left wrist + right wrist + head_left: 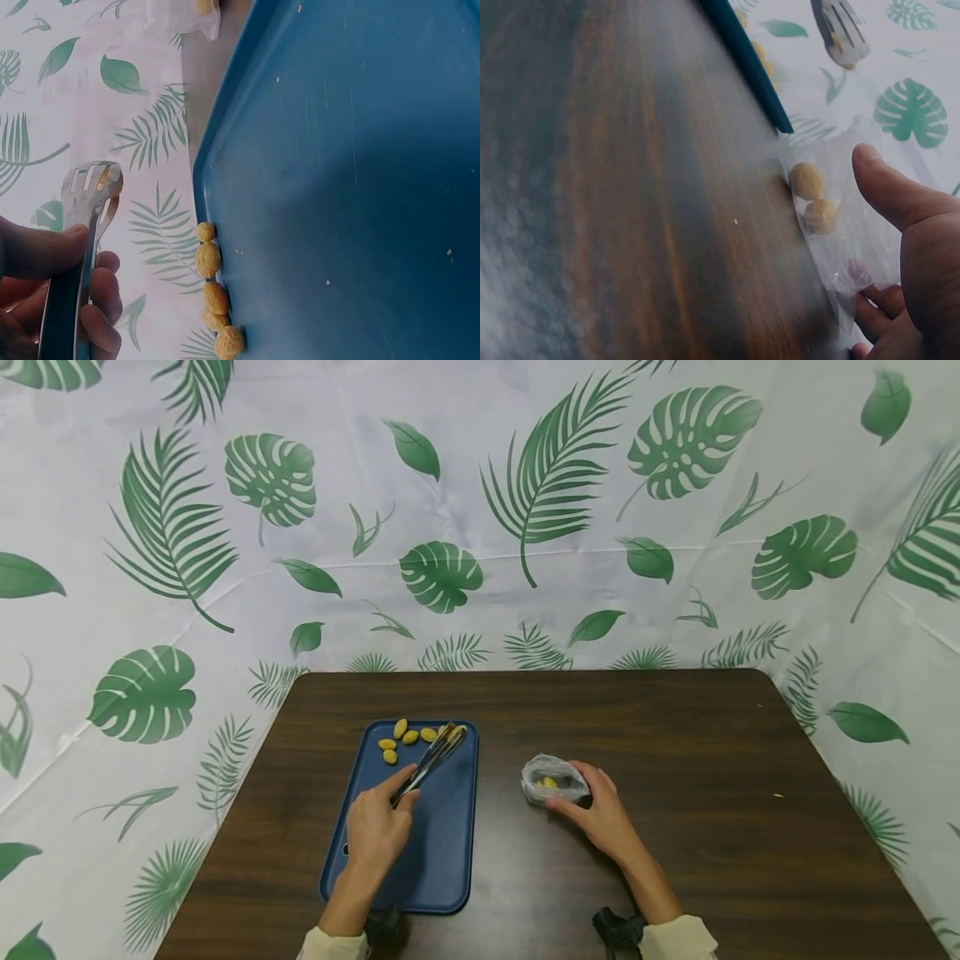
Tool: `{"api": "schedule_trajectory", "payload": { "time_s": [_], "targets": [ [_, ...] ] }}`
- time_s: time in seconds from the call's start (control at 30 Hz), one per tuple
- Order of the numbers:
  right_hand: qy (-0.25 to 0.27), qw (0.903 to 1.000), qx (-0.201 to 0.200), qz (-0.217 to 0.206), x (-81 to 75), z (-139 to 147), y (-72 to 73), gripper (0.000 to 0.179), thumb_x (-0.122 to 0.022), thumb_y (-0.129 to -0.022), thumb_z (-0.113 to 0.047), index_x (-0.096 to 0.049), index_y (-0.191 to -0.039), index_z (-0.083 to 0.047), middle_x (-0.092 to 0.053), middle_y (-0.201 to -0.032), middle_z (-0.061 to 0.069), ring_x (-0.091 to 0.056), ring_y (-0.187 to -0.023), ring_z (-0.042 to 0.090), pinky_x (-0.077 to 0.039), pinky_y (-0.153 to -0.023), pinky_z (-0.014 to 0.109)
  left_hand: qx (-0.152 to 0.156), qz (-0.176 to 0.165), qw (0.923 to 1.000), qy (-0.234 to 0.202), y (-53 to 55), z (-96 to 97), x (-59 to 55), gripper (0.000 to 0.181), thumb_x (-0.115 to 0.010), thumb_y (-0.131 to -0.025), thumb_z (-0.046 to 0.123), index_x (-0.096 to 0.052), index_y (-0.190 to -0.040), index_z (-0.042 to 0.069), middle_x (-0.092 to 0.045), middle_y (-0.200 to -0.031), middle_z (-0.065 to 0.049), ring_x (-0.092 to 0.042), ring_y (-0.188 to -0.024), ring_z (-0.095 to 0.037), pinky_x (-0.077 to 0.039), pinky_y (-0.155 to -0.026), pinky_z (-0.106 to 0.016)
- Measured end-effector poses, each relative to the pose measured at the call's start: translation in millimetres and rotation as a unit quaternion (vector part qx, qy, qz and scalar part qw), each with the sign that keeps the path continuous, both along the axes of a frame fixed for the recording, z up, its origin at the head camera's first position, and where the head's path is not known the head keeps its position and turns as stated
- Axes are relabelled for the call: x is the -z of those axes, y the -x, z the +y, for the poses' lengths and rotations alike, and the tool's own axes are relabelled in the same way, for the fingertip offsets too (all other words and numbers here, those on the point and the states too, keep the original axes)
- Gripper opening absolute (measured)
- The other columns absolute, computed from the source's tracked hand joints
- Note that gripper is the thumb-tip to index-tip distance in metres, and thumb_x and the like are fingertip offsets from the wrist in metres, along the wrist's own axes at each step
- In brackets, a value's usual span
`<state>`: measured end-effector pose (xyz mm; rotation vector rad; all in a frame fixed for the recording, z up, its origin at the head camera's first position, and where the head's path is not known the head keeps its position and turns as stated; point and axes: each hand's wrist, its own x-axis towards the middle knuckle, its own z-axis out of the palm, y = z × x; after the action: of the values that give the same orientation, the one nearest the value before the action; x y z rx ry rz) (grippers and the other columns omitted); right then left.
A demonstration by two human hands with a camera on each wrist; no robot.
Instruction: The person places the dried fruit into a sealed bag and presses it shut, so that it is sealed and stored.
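My left hand (377,831) grips metal tongs (427,767) with slotted ends above the blue tray (438,852). A yellowish piece (106,177) sits between the tong tips in the left wrist view. Several small, wrinkled yellow-brown balls (410,737), like nuts or dried fruit, lie along the tray's far end. To the right of the tray, my right hand (607,818) holds a clear plastic bag (855,236) by its side, thumb and fingers around it. The bag stands on the table with its mouth open. Two such balls (820,216) show through its wall.
The dark wooden table (697,760) carries the tray at left and the bag near the middle. A small crumb (777,795) lies at right. Behind the far edge hangs a white leaf-patterned cloth (465,485). Fine crumbs dot the tray in the left wrist view.
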<state>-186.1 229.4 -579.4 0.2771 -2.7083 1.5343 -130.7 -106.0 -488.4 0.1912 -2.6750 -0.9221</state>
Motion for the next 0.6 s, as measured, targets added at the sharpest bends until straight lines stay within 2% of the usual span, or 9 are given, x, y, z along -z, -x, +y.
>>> {"api": "schedule_trajectory", "payload": {
  "time_s": [0.3,0.6],
  "targets": [
    [-0.005,1.0,0.0,0.0,1.2,-1.3,-0.3,0.072,-0.085,-0.084,-0.044,-0.055,-0.144,-0.018,-0.062,-0.138,0.006,-0.043,-0.135,0.036,-0.038,-0.104,0.061,0.02,0.01,0.9997,-0.008,-1.0,5.5,-0.6,0.039,-0.078,-0.09,0.013,-0.075,-0.128,0.017,-0.076,-0.078,-0.006,-0.039,-0.049,-0.01,-0.032,-0.05,-0.026],
    [-0.001,1.0,0.001,-0.001,-0.9,-0.4,-0.8,0.072,-0.085,-0.083,-0.043,-0.055,-0.144,-0.018,-0.062,-0.138,0.008,-0.043,-0.134,0.036,-0.038,-0.104,0.062,0.036,0.024,0.999,-0.01,-2.4,12.5,-1.7,0.038,-0.079,-0.089,0.011,-0.076,-0.127,0.017,-0.076,-0.078,-0.006,-0.036,-0.047,-0.007,-0.029,-0.047,-0.024]
  ]
}}
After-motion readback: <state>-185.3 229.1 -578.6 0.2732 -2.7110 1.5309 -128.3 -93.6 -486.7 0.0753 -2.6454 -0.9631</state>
